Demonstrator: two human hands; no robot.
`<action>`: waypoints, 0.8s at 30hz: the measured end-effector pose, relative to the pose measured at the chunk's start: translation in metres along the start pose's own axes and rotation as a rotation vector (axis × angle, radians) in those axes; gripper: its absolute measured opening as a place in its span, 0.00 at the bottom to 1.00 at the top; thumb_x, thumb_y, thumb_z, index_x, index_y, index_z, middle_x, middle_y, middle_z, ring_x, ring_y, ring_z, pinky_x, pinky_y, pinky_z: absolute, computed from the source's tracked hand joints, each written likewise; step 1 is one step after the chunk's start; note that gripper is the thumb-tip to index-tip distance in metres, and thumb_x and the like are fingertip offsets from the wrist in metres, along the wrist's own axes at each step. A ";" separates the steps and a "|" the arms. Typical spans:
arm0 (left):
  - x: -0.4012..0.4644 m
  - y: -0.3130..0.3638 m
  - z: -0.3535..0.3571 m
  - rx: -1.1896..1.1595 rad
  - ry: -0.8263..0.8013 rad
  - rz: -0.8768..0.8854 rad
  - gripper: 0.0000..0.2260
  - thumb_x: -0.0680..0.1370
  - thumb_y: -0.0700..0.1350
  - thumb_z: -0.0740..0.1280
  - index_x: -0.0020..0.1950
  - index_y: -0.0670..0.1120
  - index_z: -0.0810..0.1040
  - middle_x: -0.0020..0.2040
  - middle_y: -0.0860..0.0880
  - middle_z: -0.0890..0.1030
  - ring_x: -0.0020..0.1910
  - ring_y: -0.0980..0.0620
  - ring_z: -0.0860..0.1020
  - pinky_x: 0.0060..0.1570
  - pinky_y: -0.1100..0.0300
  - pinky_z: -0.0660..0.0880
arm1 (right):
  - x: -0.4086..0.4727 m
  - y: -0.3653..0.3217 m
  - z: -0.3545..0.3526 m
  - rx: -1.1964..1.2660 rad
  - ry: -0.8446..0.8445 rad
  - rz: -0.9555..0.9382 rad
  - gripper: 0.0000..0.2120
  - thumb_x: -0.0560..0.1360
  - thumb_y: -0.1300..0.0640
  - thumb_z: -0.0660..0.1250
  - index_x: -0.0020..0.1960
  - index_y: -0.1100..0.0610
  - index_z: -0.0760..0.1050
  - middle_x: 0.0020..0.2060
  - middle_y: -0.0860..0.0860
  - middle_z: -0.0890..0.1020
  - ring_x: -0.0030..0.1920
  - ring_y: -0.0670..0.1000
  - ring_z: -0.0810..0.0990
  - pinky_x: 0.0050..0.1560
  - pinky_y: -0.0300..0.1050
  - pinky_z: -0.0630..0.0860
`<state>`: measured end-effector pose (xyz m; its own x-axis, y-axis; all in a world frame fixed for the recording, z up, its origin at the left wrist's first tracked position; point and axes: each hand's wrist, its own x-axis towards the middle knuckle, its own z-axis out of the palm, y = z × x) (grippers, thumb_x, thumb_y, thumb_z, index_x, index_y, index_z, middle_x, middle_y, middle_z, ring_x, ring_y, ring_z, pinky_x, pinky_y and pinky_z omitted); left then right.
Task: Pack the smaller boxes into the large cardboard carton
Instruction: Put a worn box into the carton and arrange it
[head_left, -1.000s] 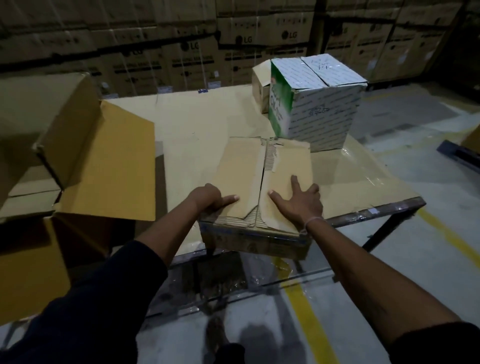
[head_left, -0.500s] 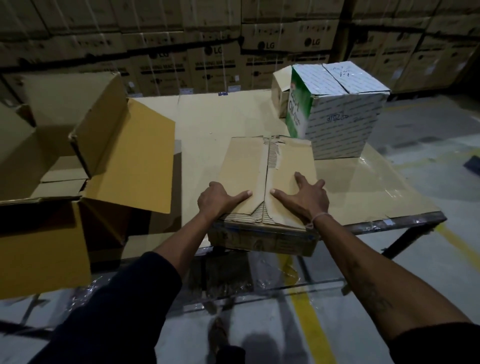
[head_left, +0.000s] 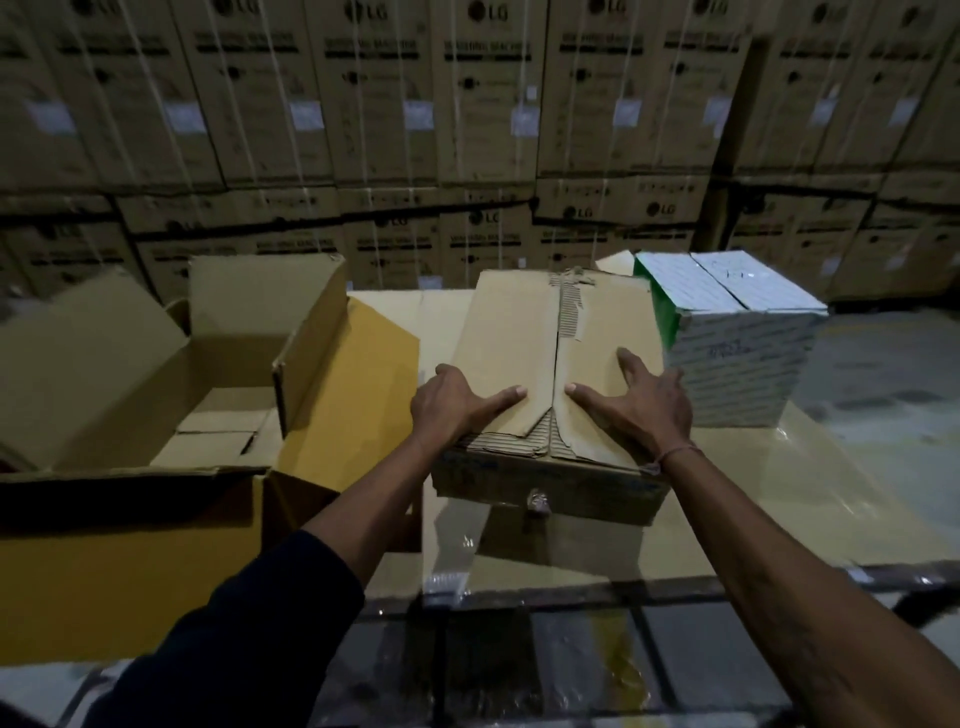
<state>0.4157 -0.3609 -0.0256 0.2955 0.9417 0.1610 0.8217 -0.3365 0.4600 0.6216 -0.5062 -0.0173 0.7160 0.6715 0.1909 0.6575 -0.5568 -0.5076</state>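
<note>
Both hands are gripping the brown box (head_left: 550, 374) at its near end, left hand (head_left: 451, 408) and right hand (head_left: 641, 408) clasping the corners with thumbs pressing the unsealed flaps, and it is hanging above the table (head_left: 779, 499). Because the flaps are lying loose, the box is risking slipping or catching the raised flap of the open carton (head_left: 171, 405) at left; a white box (head_left: 737, 343) is waiting far right.

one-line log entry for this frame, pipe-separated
step: lift brown box | left hand: gripping left side | right hand: gripping right side | box: off table | carton: open, left | white-green box: waiting
</note>
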 end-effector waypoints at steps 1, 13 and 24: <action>0.009 0.002 -0.013 -0.009 0.014 0.012 0.56 0.59 0.85 0.62 0.66 0.37 0.70 0.58 0.41 0.82 0.54 0.39 0.82 0.41 0.54 0.74 | 0.005 -0.012 -0.006 0.002 0.024 -0.004 0.58 0.55 0.12 0.54 0.79 0.40 0.62 0.66 0.61 0.67 0.64 0.67 0.73 0.61 0.59 0.75; 0.101 -0.022 -0.186 -0.114 0.187 0.209 0.50 0.63 0.81 0.66 0.64 0.39 0.75 0.56 0.43 0.82 0.53 0.42 0.82 0.49 0.48 0.83 | 0.037 -0.184 -0.074 0.100 0.249 -0.126 0.53 0.60 0.16 0.63 0.79 0.40 0.64 0.67 0.61 0.68 0.66 0.66 0.73 0.62 0.56 0.74; 0.154 -0.121 -0.330 -0.116 0.371 0.151 0.54 0.60 0.85 0.61 0.66 0.41 0.73 0.52 0.44 0.80 0.45 0.47 0.80 0.42 0.53 0.83 | 0.038 -0.364 -0.083 0.141 0.375 -0.353 0.52 0.61 0.17 0.65 0.79 0.39 0.62 0.70 0.61 0.65 0.65 0.67 0.72 0.48 0.48 0.68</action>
<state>0.2008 -0.1739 0.2315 0.1958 0.8264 0.5280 0.7157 -0.4885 0.4991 0.4290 -0.3183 0.2446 0.5089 0.5706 0.6446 0.8540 -0.2404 -0.4614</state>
